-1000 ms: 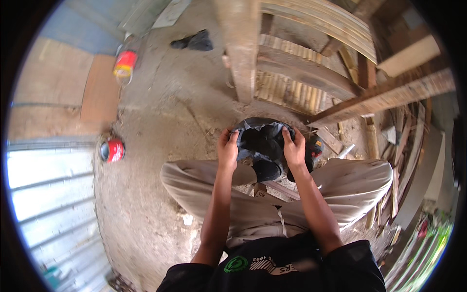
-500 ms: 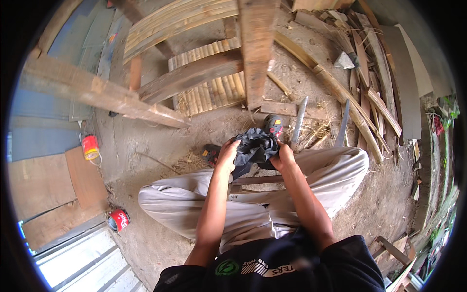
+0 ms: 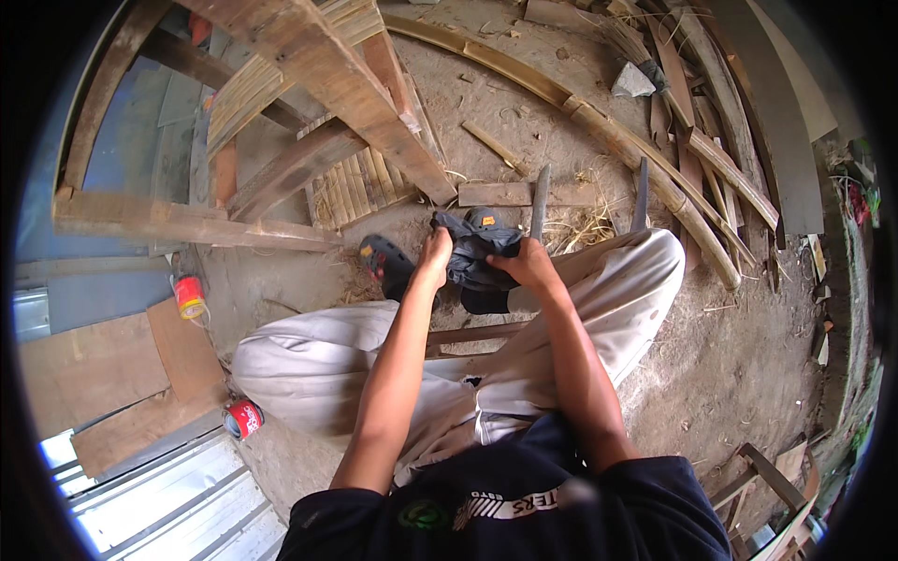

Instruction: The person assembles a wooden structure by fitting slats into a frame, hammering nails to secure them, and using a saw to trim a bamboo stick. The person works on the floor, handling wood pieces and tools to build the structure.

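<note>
Black cloth [image 3: 475, 254] fills the gap between left hand [image 3: 434, 257] and right hand [image 3: 529, 266]. Ahead-left, the frame [image 3: 327, 82] bars the way; a shoe [image 3: 382, 259] sits just left of the left hand. Two grey strips [image 3: 540, 201], then a pole [image 3: 608, 134], obstruct ahead-right. Past the right knee [image 3: 653, 266], bare floor [image 3: 748, 346] leaves room.

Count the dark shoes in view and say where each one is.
2: the left shoe, left of the left hand; the right shoe, partly hidden beneath the black material.
</note>
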`<state>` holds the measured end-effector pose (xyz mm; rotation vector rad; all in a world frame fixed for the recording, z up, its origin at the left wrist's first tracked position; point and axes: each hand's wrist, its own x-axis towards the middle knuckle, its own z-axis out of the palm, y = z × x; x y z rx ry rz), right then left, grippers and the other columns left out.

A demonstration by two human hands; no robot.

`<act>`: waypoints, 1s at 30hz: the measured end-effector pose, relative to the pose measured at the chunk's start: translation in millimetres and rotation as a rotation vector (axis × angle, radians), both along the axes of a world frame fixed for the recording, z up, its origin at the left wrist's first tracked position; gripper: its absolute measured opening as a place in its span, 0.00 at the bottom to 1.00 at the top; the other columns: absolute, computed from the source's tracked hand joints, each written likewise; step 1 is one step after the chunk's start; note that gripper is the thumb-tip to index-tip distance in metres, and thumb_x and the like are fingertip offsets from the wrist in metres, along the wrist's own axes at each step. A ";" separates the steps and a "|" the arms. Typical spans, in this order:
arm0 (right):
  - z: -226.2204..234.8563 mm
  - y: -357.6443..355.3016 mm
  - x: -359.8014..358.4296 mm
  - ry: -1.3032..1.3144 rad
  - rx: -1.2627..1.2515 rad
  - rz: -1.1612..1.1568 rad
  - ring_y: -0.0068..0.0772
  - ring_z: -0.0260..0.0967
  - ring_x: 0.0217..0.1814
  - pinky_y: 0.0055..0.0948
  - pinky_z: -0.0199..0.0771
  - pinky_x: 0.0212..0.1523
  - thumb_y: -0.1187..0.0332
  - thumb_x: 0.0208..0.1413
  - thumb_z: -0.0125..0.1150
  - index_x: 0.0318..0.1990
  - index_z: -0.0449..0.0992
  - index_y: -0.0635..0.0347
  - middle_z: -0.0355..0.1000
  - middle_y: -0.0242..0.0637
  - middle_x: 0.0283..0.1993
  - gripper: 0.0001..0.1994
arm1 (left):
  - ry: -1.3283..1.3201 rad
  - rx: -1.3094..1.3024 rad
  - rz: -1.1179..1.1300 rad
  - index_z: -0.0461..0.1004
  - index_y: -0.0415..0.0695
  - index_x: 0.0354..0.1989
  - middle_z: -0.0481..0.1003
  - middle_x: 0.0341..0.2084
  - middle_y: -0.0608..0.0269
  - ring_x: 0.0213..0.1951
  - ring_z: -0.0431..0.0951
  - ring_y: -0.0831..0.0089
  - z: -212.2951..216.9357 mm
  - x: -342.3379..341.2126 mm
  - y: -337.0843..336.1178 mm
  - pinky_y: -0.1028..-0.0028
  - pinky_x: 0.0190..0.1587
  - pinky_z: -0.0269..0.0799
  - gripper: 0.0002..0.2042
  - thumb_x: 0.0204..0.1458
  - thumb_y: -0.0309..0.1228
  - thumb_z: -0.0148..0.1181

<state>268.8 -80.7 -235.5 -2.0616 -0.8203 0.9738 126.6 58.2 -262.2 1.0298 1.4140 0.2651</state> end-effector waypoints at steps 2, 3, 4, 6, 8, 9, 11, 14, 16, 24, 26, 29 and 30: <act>-12.8 6.8 8.7 0.063 0.103 -0.159 0.31 0.73 0.34 0.32 0.73 0.39 0.61 0.48 0.72 0.36 0.77 0.74 0.76 0.45 0.29 0.20 | 0.038 -0.033 -0.173 0.57 0.34 0.66 0.55 0.67 0.43 0.69 0.54 0.57 -14.2 5.2 11.8 0.59 0.67 0.52 0.34 0.64 0.53 0.33; -18.4 11.8 11.7 0.100 0.047 -0.255 0.30 0.73 0.33 0.32 0.73 0.39 0.60 0.49 0.71 0.35 0.77 0.74 0.75 0.46 0.28 0.20 | 0.084 -0.006 -0.207 0.58 0.33 0.65 0.57 0.66 0.41 0.68 0.56 0.56 -22.2 9.1 14.5 0.60 0.66 0.54 0.35 0.63 0.53 0.33; -21.6 14.2 24.9 0.131 -0.056 -0.179 0.30 0.71 0.34 0.34 0.72 0.38 0.58 0.53 0.67 0.40 0.77 0.75 0.76 0.44 0.31 0.22 | 0.126 0.027 -0.245 0.59 0.32 0.65 0.59 0.65 0.40 0.67 0.59 0.54 -28.8 16.5 18.9 0.61 0.66 0.55 0.35 0.63 0.54 0.33; -28.4 25.1 36.6 0.266 0.022 -0.271 0.29 0.70 0.38 0.32 0.70 0.41 0.57 0.57 0.62 0.43 0.76 0.74 0.76 0.42 0.35 0.22 | 0.178 0.112 -0.301 0.62 0.31 0.63 0.62 0.63 0.38 0.66 0.61 0.51 -34.8 38.4 31.6 0.61 0.65 0.58 0.36 0.62 0.54 0.32; -38.4 37.6 49.2 0.352 0.086 -0.387 0.28 0.69 0.41 0.31 0.69 0.43 0.58 0.59 0.59 0.45 0.76 0.72 0.75 0.40 0.39 0.20 | 0.202 0.194 -0.329 0.65 0.32 0.60 0.64 0.61 0.37 0.64 0.62 0.48 -32.7 66.3 39.9 0.58 0.64 0.59 0.36 0.62 0.55 0.31; -45.2 45.6 56.5 0.392 0.146 -0.432 0.27 0.69 0.42 0.30 0.68 0.44 0.59 0.61 0.57 0.47 0.75 0.72 0.75 0.39 0.41 0.20 | 0.212 0.237 -0.343 0.67 0.33 0.59 0.65 0.60 0.37 0.64 0.63 0.46 -28.1 80.1 44.8 0.57 0.63 0.59 0.36 0.61 0.56 0.31; -63.2 59.9 69.2 0.495 0.277 -0.490 0.26 0.68 0.43 0.28 0.67 0.44 0.60 0.61 0.56 0.48 0.75 0.70 0.75 0.37 0.43 0.19 | 0.223 0.259 -0.308 0.69 0.33 0.57 0.68 0.57 0.36 0.61 0.65 0.44 -19.4 104.6 56.7 0.56 0.62 0.61 0.35 0.60 0.55 0.32; -95.1 80.4 87.0 0.540 0.415 -0.524 0.23 0.67 0.44 0.27 0.67 0.44 0.61 0.62 0.55 0.49 0.75 0.68 0.74 0.34 0.46 0.17 | 0.237 0.349 -0.300 0.73 0.33 0.52 0.72 0.51 0.35 0.57 0.69 0.41 -18.7 130.6 69.6 0.54 0.59 0.64 0.34 0.59 0.54 0.34; -115.0 86.5 96.0 0.493 0.336 -0.556 0.24 0.67 0.42 0.28 0.68 0.43 0.62 0.61 0.55 0.48 0.75 0.69 0.74 0.35 0.43 0.16 | 0.258 0.400 -0.304 0.73 0.33 0.51 0.72 0.50 0.35 0.57 0.70 0.41 -28.1 144.2 77.2 0.54 0.58 0.64 0.34 0.59 0.55 0.34; -130.0 73.0 107.3 0.438 0.310 -0.691 0.37 0.74 0.43 0.35 0.72 0.46 0.69 0.53 0.65 0.48 0.72 0.72 0.77 0.47 0.40 0.18 | -0.065 1.292 -0.408 0.68 0.41 0.52 0.69 0.51 0.46 0.55 0.69 0.51 -52.8 132.1 62.7 0.57 0.59 0.62 0.20 0.51 0.32 0.62; -107.6 74.3 100.5 0.079 0.195 -0.639 0.43 0.74 0.45 0.37 0.72 0.48 0.72 0.52 0.65 0.50 0.70 0.71 0.76 0.48 0.41 0.19 | -0.055 1.278 -0.670 0.75 0.48 0.43 0.71 0.51 0.58 0.56 0.68 0.56 -55.5 123.3 54.1 0.57 0.58 0.62 0.13 0.47 0.26 0.63; -69.6 82.9 90.8 -0.603 0.282 -0.567 0.48 0.73 0.44 0.36 0.72 0.49 0.75 0.51 0.64 0.50 0.70 0.67 0.74 0.47 0.40 0.18 | 0.055 1.263 -0.770 0.76 0.47 0.41 0.70 0.51 0.59 0.58 0.67 0.57 -69.6 119.2 54.4 0.54 0.60 0.57 0.13 0.45 0.27 0.64; -61.5 88.4 86.4 -0.787 0.342 -0.517 0.49 0.73 0.44 0.35 0.72 0.48 0.76 0.51 0.64 0.50 0.69 0.66 0.74 0.46 0.39 0.18 | 0.126 1.163 -0.775 0.76 0.46 0.42 0.70 0.52 0.58 0.59 0.66 0.57 -75.8 117.9 56.3 0.52 0.62 0.55 0.14 0.44 0.28 0.64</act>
